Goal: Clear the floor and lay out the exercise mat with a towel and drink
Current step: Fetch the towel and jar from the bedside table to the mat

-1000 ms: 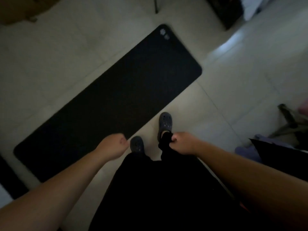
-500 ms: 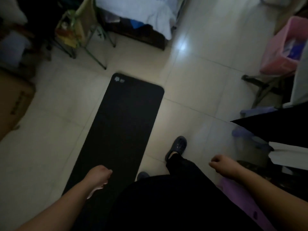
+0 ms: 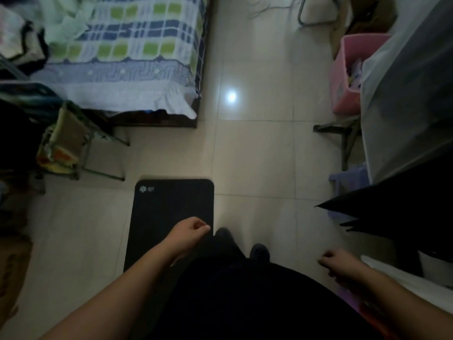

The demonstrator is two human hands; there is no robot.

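Observation:
A black exercise mat (image 3: pixel 169 207) lies flat on the pale tiled floor, its far rounded end with a small white logo pointing toward the bed. My left hand (image 3: pixel 190 233) hangs over the mat's right edge, fingers curled in a loose fist with nothing in it. Off the mat to the right, my right hand (image 3: pixel 339 263) is curled closed over bare tiles, holding nothing. My feet in dark clogs stand just right of the mat. No towel or drink shows.
A bed (image 3: pixel 127 60) with a checked sheet stands at the far left. A folding stool (image 3: pixel 71 143) with bags sits left of the mat. A pink bin (image 3: pixel 348 72), a draped table (image 3: pixel 411 94) and a black umbrella (image 3: pixel 392 212) line the right side.
My head has lifted and turned, so the mat now runs straight ahead and the bed has come into view. Both hands have dropped apart to my sides, staying curled.

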